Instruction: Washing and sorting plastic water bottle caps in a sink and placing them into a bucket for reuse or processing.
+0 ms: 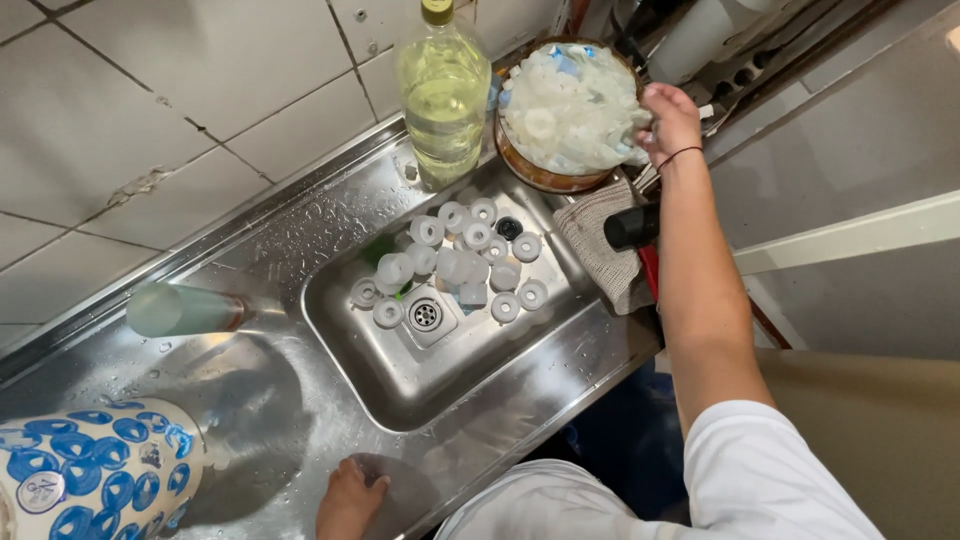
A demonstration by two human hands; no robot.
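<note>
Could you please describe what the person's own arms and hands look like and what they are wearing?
Both hands are bare, with no gloves. The right hand has a thin dark band around the wrist, and the forearm is bare up to a short white sleeve near the shoulder. Only the left hand itself shows at the bottom edge; no ring or watch is visible on it.
</note>
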